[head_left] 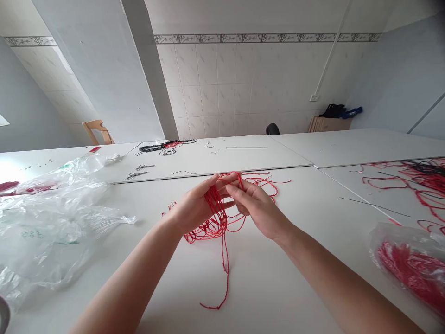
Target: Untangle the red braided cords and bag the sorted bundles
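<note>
A bundle of thin red cords (pixel 216 218) hangs in loops from my left hand (pixel 198 204), whose thumb and fingers close around it. My right hand (pixel 253 202) is just to the right, its thumb and fingers pinching a red cord near the left fingertips. Knots show along several of the cords. One strand hangs below the bundle and its end lies curled on the white table (pixel 264 283). More red cord ends lie on the table behind my right hand.
Clear plastic bags (pixel 62 227) spread over the left side. Scissors (pixel 137 175), black cords (pixel 156 147) and a ruler (pixel 246 147) lie farther back. At the right are a bag of red cords (pixel 410 269) and a tangle of red and black cords (pixel 427 181).
</note>
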{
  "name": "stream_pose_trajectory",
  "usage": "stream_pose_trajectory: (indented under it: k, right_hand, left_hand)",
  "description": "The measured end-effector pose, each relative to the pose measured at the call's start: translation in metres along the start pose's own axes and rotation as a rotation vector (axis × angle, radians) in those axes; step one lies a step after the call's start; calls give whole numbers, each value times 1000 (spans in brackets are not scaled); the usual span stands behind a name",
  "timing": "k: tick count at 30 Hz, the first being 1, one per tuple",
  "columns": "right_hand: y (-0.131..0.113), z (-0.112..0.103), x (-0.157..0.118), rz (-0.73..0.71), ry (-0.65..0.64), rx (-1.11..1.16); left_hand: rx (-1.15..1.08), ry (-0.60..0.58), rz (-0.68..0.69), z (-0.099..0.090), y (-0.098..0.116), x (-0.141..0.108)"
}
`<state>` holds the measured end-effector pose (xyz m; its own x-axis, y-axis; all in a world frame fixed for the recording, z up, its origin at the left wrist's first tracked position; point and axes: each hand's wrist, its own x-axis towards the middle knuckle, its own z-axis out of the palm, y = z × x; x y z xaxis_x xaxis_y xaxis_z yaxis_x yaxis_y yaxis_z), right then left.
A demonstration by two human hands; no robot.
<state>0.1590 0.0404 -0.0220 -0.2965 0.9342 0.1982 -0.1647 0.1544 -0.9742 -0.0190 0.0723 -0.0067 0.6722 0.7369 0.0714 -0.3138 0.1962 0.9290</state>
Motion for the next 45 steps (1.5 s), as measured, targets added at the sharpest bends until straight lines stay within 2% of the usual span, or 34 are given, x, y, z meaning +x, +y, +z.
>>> stream_pose_trajectory:
  k: [8,21,26,31,38,40,42,45]
  right_hand:
    - [0,5,-2,-63,26,-144]
    - [-7,-9,0,-48,144,20]
    - [-10,-8,-1,14,53,3]
    - [-11,-9,-3,1,-38,-134]
    - [-22,-28,-6,-6,-99,-276]
    - [-21,-35,-5,21,-72,-319]
    - [-20,-40,-2,-21,12,-259]
    - [-20,-44,3,-125,157,90]
  left_hand:
    - [33,-22,-21,2,-1,0]
    - [23,-32,-34,-2,6,-3]
    - [34,-58,-18,-2,8,-3]
    - [40,-34,-32,-8,4,-2]
    - [75,-54,-48,-8,8,-4]
    - [89,-78,-54,-8,9,-5]
    - [91,-95,-58,-8,11,-5]
    - [64,-91,-50,-10,13,-5]
